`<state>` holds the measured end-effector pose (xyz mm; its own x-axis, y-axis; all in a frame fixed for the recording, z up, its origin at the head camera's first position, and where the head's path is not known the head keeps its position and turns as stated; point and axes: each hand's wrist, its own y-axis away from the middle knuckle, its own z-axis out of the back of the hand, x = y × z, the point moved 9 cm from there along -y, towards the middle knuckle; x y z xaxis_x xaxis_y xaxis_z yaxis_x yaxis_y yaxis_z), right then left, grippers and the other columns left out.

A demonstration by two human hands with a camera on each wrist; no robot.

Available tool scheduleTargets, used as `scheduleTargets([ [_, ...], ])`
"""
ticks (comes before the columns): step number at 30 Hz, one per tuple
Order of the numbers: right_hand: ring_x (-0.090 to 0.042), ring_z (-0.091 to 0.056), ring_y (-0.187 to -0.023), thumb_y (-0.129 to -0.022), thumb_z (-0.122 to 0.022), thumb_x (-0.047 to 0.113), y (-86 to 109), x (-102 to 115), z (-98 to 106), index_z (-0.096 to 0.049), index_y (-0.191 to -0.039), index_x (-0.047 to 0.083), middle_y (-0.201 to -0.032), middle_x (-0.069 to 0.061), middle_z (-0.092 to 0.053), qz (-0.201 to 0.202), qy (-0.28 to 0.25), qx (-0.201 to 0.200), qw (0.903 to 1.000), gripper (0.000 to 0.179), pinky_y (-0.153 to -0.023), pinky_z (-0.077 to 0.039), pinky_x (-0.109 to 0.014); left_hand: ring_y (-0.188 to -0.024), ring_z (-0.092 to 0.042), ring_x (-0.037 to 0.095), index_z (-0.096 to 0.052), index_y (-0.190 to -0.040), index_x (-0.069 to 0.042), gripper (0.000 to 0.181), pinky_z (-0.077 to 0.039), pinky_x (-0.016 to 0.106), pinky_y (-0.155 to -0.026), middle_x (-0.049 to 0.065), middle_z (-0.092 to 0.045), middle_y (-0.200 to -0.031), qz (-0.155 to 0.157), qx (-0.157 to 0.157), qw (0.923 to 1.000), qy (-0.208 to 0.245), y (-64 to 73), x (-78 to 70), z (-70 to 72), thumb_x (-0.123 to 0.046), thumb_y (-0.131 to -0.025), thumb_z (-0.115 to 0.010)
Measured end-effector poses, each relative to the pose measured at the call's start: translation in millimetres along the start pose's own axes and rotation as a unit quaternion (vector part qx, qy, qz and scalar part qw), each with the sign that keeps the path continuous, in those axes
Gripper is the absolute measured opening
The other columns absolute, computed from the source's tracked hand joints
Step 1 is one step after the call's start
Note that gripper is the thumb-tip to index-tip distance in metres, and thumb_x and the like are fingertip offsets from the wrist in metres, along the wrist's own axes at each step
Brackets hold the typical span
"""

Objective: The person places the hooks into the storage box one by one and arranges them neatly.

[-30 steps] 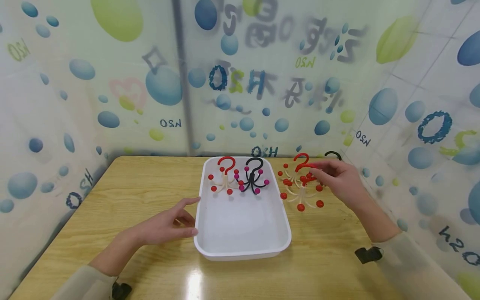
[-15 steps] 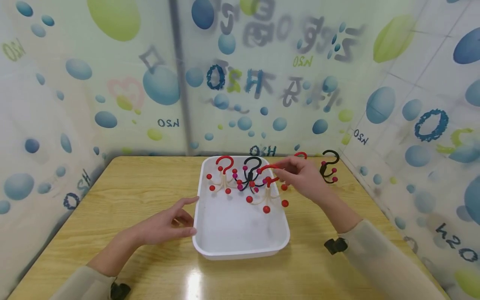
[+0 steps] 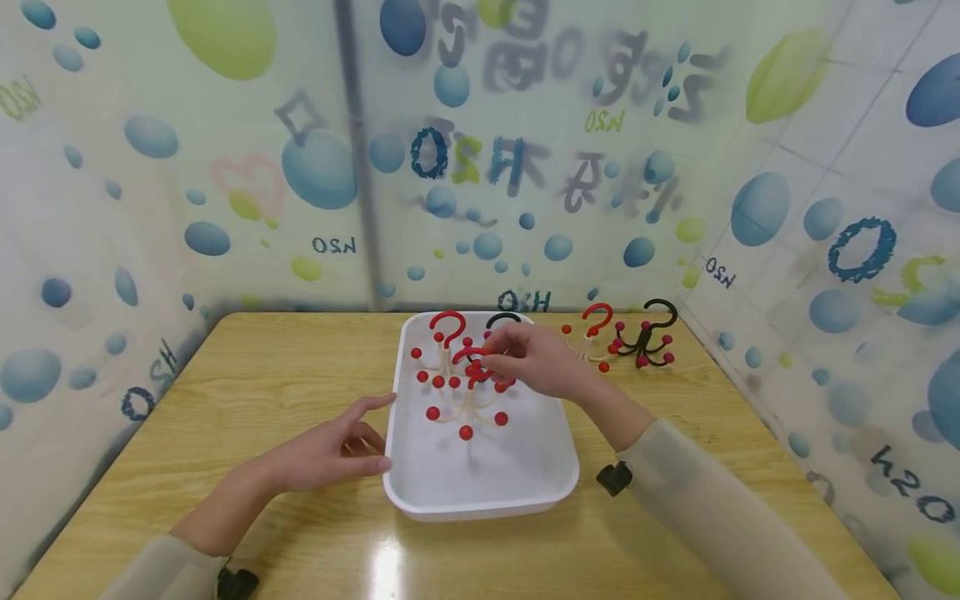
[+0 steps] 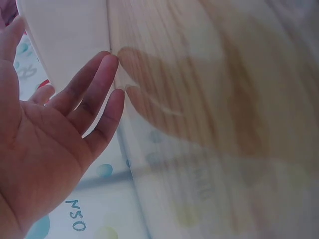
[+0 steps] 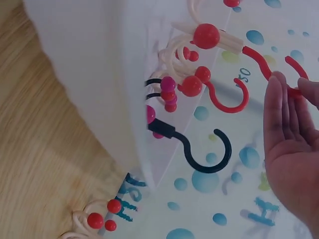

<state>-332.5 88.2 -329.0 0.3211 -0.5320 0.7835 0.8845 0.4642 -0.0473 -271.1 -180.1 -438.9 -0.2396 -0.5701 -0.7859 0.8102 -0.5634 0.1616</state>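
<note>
My right hand (image 3: 536, 362) pinches the red hook of a multi-armed hanger (image 3: 467, 432) with cream arms and red ball tips. It hangs upright over the middle of the white tray (image 3: 480, 487). In the right wrist view, thumb and fingers meet on that red hook (image 5: 257, 59). Behind it, a second red-hooked hanger (image 3: 449, 323) stands at the tray's far left. A black hanger (image 3: 503, 317) with magenta balls is there too, mostly covered by my right hand. My left hand (image 3: 330, 450) lies at the tray's left wall, its fingers (image 4: 94, 97) loosely extended against the outside.
On the wooden table (image 3: 247, 375), right of the tray, stand another red-hooked hanger (image 3: 597, 313) and another black hanger (image 3: 643, 340), close together. A patterned curtain (image 3: 480, 167) closes off the back and both sides.
My right hand has carried the red-hooked hanger leftward from the table on the right to above the tray. My left hand has stayed at the tray's side.
</note>
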Motion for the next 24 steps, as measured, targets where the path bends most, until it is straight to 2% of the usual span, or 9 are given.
scheduleTargets([
  [3, -0.019, -0.075, -0.089, -0.106, -0.075, 0.021, -7.6, 3.9, -8.3, -0.072, -0.118, 0.012, -0.11, -0.007, -0.075, 0.005, 0.004, 0.017, 0.9998, 0.016, -0.089, -0.066, -0.043, -0.109, -0.073, 0.02, -0.021, -0.174, -0.021, 0.092, -0.06, 0.032, -0.089, 0.004, -0.077, -0.124, 0.001, 0.0, 1.0, 0.0, 1.0, -1.5, 0.7, -0.042, -0.104, -0.077],
  [9, -0.017, -0.076, -0.09, -0.106, -0.075, 0.022, -19.3, 8.0, -16.8, -0.072, -0.117, 0.013, -0.11, -0.006, -0.075, 0.003, 0.018, 0.039, 0.9991, 0.015, -0.094, -0.065, -0.053, -0.108, -0.073, 0.019, -0.02, -0.174, -0.022, 0.092, -0.06, 0.032, -0.088, 0.004, -0.077, -0.125, 0.003, 0.0, 1.0, 0.003, 1.3, -2.2, 0.7, -0.042, -0.104, -0.077],
  [13, -0.017, -0.077, -0.09, -0.106, -0.075, 0.024, -24.3, 10.8, -17.7, -0.072, -0.118, 0.015, -0.112, -0.004, -0.074, -0.003, 0.035, 0.039, 0.9986, 0.015, -0.091, -0.066, -0.052, -0.107, -0.073, 0.019, -0.02, -0.174, -0.022, 0.093, -0.06, 0.031, -0.087, 0.005, -0.077, -0.125, -0.001, -0.001, 1.0, 0.003, 1.4, -2.9, 1.2, -0.041, -0.104, -0.077],
  [20, -0.026, -0.08, -0.097, -0.107, -0.073, 0.021, -31.2, 7.9, -22.2, -0.071, -0.118, 0.013, -0.114, -0.006, -0.073, -0.026, 0.035, 0.047, 0.9979, 0.014, -0.085, -0.065, -0.03, -0.108, -0.073, 0.02, -0.02, -0.174, -0.021, 0.093, -0.06, 0.032, -0.088, 0.006, -0.077, -0.126, 0.002, 0.001, 1.0, 0.007, 0.7, -2.6, 1.3, -0.04, -0.104, -0.078],
  [24, -0.027, -0.08, -0.1, -0.108, -0.073, 0.02, -34.1, 4.3, -26.6, -0.07, -0.121, 0.012, -0.115, -0.007, -0.073, -0.035, 0.04, 0.057, 0.9969, 0.015, -0.086, -0.065, -0.029, -0.109, -0.073, 0.02, -0.02, -0.174, -0.022, 0.093, -0.06, 0.033, -0.089, 0.006, -0.076, -0.127, 0.006, 0.002, 0.9999, 0.012, 0.5, -1.3, -0.1, -0.04, -0.104, -0.078],
])
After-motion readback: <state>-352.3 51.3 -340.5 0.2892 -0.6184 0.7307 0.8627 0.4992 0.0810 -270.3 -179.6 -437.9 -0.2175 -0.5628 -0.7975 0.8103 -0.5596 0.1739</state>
